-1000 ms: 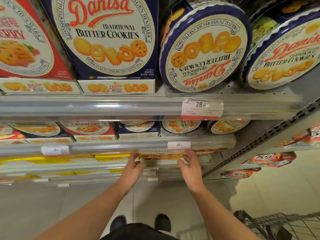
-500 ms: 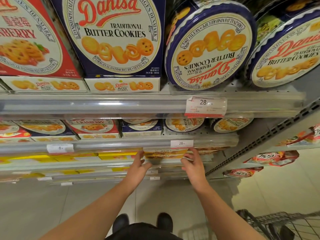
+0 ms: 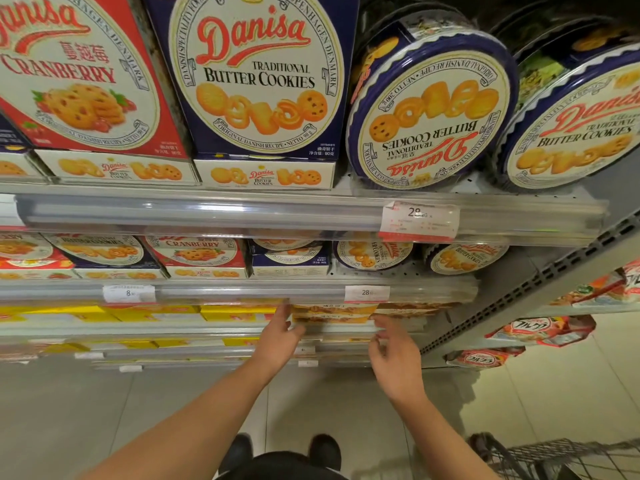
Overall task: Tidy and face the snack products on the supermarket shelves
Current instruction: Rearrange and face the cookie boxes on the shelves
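Left hand (image 3: 278, 336) and right hand (image 3: 394, 355), fingers loose, flank an orange box (image 3: 334, 313). It lies lengthwise between them, left hand nearer.

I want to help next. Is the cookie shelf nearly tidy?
Partly. Done: the boxes up top face forward. In hand: the left hand and right hand reach at an orange box lower down. Left: one round tin sits upside down.

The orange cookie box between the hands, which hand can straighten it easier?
Probably the left hand: its fingers already reach the left end of the orange cookie box. The right hand hangs open just off its right corner.
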Motion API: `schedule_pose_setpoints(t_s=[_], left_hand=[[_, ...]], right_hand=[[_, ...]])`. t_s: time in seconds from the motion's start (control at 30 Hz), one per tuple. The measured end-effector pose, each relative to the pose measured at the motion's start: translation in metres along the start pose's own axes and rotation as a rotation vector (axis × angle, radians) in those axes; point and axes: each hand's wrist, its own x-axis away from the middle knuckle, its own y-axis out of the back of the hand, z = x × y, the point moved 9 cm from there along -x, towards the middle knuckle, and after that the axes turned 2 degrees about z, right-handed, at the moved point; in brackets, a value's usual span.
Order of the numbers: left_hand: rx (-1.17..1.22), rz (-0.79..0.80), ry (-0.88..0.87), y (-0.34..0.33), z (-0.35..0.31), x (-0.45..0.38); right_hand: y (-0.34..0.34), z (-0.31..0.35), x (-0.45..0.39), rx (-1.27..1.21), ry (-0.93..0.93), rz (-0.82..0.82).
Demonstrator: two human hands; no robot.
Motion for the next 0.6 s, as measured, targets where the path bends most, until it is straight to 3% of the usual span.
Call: schedule_pose_setpoints(t_s=[0.1, 0.2, 0.43, 0.6], left_hand=[[-0.049, -0.066, -0.049, 0.012, -0.007, 0.008], [-0.096, -0.104, -0.114, 0.025, -0.015, 0.02], [-0.298, -0.331, -0.265, 0.078, -0.016, 0.053], [-0.441, -0.553, -0.39, 0.12, -0.002, 0.083]], right_hand=[[-0.007, 0.056, 0.009, 0.21, 0.394, -0.052], [-0.034, 0.106, 0.011, 0.363, 0.608, 0.017], [-0.076, 0.101, 0.0, 0.549, 0.505, 0.152], [-0.079, 0.096, -0.002, 0.527, 0.508, 0.179]])
